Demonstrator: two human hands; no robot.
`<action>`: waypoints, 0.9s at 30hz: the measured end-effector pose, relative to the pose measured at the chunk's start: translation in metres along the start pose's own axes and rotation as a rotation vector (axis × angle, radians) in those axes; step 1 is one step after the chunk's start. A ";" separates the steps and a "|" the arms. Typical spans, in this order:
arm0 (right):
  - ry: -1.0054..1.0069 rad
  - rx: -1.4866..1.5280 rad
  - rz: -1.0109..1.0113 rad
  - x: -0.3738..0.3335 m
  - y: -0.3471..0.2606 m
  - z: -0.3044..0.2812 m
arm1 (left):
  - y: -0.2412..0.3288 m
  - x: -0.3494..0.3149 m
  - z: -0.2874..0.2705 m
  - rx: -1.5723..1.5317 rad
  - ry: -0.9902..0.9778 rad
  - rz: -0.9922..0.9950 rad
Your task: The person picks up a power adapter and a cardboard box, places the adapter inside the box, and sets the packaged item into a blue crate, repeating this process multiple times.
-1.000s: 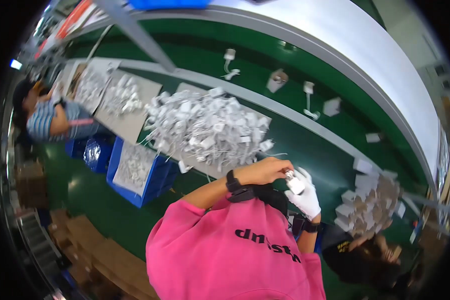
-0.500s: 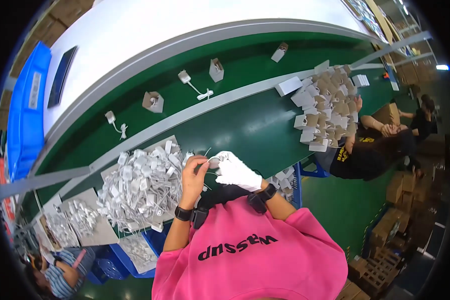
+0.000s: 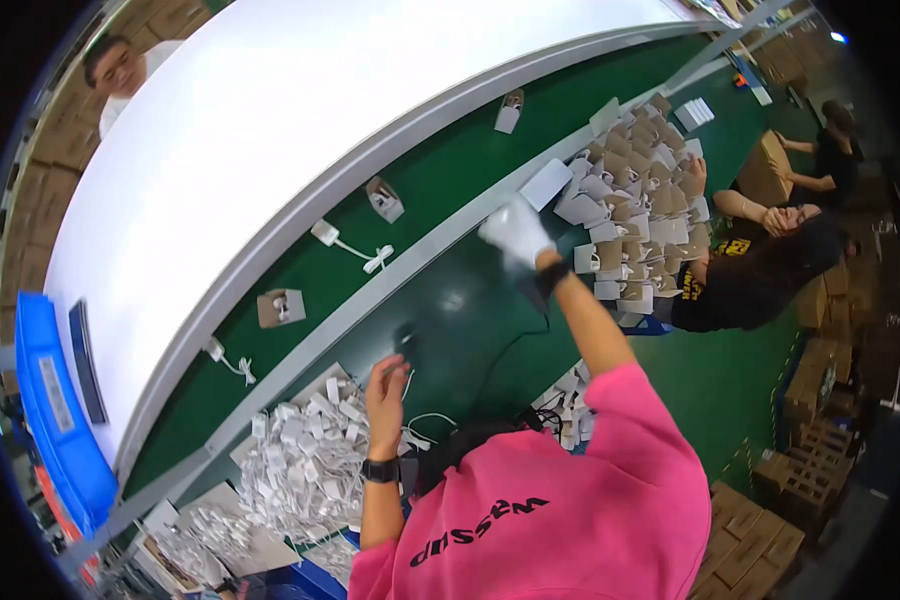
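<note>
My left hand (image 3: 385, 392), bare, is raised over the green bench next to the heap of white chargers with cables (image 3: 305, 455). Its fingers are closed around a thin white cable (image 3: 428, 418), which loops out beside the palm. My right hand (image 3: 516, 236), in a white glove, reaches forward to the near end of a closed white box (image 3: 547, 185). Motion smears its fingers, so whether they touch the box is unclear. To the right of that box stands a cluster of open small boxes (image 3: 635, 190), several with white chargers inside.
Beyond a grey rail, a green belt (image 3: 345, 215) carries open boxes and coiled chargers. A blue bin (image 3: 65, 410) sits at far left. A co-worker (image 3: 760, 265) is beside the open boxes at right; another person (image 3: 125, 75) is across the white surface. Cartons (image 3: 740, 540) stand lower right.
My right hand has left the cable by my left hand and moved forward and right to the white box. My left hand stays near the heap, slightly lower in view.
</note>
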State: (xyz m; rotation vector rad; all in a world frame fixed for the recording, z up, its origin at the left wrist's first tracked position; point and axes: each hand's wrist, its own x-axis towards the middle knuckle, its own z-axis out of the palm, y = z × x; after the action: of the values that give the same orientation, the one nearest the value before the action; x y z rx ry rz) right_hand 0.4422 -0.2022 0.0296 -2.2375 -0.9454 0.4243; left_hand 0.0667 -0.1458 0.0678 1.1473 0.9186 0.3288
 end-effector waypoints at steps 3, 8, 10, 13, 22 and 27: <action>0.018 -0.152 0.246 0.041 0.063 -0.004 | -0.009 0.001 -0.019 0.160 -0.009 -0.022; -0.094 -0.197 0.395 -0.018 0.021 0.026 | -0.033 0.025 -0.022 0.271 0.003 -0.055; -0.290 -0.157 0.471 -0.077 -0.019 0.033 | -0.048 0.044 -0.008 0.275 -0.049 0.026; -0.445 -0.039 0.161 -0.157 -0.031 0.051 | -0.064 0.094 0.031 0.512 -0.170 0.166; -0.183 1.298 0.890 -0.208 0.020 0.094 | -0.113 0.093 0.070 1.001 -0.152 0.378; -0.299 0.860 0.715 -0.242 0.004 0.111 | -0.112 0.041 0.050 0.981 0.271 0.347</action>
State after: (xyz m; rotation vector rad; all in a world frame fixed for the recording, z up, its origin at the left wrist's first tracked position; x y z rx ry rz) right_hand 0.2207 -0.3300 -0.0445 -1.6332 0.0132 1.2372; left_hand 0.1054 -0.1968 -0.0451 2.2193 1.1548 0.3203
